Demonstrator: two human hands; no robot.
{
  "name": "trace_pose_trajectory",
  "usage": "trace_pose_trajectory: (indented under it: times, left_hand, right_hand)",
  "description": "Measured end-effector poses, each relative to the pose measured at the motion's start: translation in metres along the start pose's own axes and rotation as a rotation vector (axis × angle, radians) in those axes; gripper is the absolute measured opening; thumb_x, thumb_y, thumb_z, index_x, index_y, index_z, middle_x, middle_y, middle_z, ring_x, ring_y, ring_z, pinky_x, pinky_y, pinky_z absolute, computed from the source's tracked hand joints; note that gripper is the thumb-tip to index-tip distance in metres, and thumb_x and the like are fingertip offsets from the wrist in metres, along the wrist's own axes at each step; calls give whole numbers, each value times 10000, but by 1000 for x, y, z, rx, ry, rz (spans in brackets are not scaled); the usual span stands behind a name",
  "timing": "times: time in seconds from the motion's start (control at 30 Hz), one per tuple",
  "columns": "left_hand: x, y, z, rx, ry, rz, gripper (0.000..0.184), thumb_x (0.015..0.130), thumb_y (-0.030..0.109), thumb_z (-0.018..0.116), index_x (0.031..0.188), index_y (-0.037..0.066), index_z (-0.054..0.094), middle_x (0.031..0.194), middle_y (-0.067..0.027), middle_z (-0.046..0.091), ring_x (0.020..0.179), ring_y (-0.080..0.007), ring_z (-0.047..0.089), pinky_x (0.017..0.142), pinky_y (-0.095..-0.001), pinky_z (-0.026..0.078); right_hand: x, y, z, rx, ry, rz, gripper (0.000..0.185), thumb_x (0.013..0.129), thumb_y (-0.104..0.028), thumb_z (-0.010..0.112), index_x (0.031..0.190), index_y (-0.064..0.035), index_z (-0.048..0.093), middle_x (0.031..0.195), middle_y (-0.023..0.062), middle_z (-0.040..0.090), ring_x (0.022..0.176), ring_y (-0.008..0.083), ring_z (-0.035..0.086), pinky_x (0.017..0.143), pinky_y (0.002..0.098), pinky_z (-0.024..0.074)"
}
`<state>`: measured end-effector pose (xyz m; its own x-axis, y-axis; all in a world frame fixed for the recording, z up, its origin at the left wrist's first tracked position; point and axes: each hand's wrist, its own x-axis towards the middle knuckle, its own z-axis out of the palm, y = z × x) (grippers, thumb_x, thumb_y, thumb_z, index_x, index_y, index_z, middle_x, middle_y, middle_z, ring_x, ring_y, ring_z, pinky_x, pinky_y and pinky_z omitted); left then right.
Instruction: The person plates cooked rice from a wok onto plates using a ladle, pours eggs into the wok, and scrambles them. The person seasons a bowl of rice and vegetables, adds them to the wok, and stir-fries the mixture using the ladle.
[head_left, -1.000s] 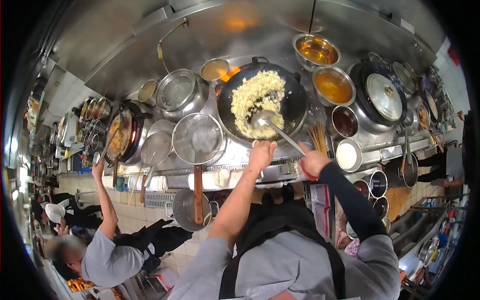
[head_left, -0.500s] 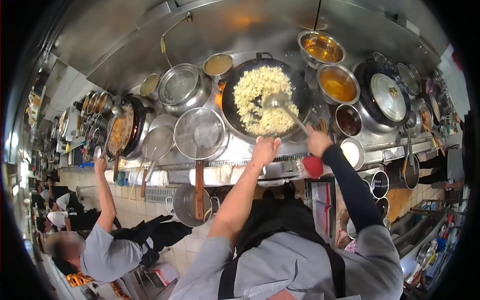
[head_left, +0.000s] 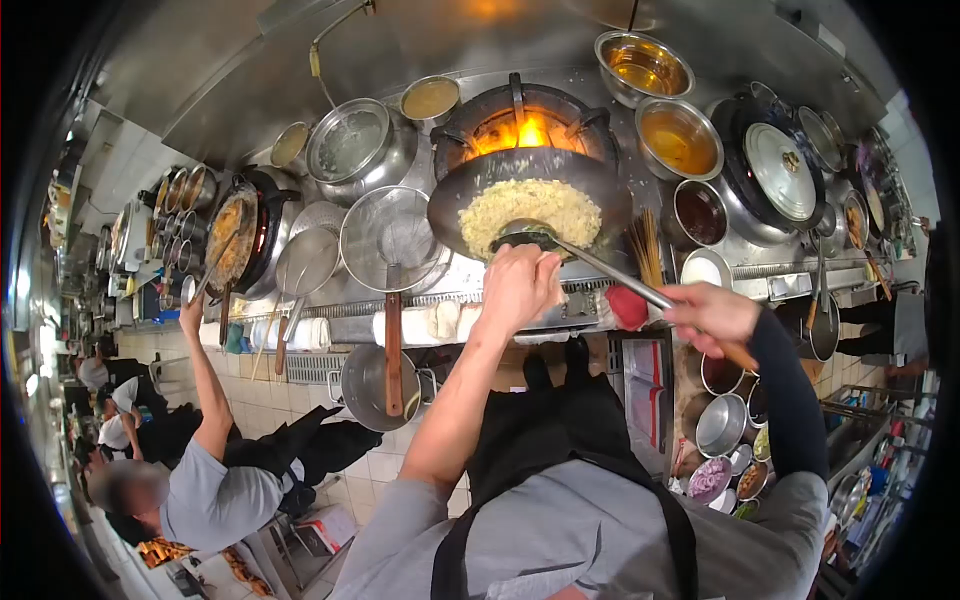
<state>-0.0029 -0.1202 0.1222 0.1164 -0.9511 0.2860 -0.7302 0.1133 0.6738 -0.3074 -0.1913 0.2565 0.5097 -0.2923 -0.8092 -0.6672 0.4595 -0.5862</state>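
My left hand (head_left: 522, 285) is closed at the near edge of a dark wok (head_left: 445, 212); the handle or rim in its fingers is mostly hidden. The wok is tilted and drawn off the burner toward me, with pale yellow fried rice (head_left: 530, 205) gathered in it. My right hand (head_left: 712, 318) is closed around the wooden end of a long ladle (head_left: 620, 275). The ladle's bowl rests inside the wok at the near side of the rice. Behind the wok, flames burn in the open burner (head_left: 518, 132).
Two steel bowls of yellow liquid, one a bowl (head_left: 680, 140) nearer me, stand right of the burner. Left lie a large strainer (head_left: 395, 240) and a pot (head_left: 350, 140). A bamboo brush (head_left: 646, 250) stands right of the wok. A co-worker (head_left: 230, 490) cooks at the left.
The wok has come toward me and tipped, uncovering the burner flames. The ladle has moved to the wok's near side, and my right hand has moved right and back.
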Motion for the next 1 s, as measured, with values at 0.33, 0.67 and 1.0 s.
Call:
trace_pose_trajectory:
  times: [0.33,0.67,1.0]
  left_hand:
    - [-97,-29,62,107,-171,3,373,1063,308,563,874,1,660,829,-233,668,834,-455,619,845,-503,476]
    - [6,-113,107,123,-246,3,367,1061,324,550,917,11,676,927,-216,712,919,-433,631,924,-517,466]
    - [-8,-98,121,318,-15,-115,248,1032,285,596,1025,79,733,1118,-188,637,1151,-429,538,1041,-552,412]
  right_hand:
    - [111,81,48,-564,686,-535,587,1019,-204,599,1552,-35,420,1030,347,680,950,526,662,846,533,539]
    - [168,57,-18,-903,757,-197,556,938,-126,568,1455,59,478,1169,342,661,936,479,695,873,538,549]
    - [183,62,6,-954,526,-274,586,947,-101,514,1498,52,386,938,323,717,903,497,701,805,589,535]
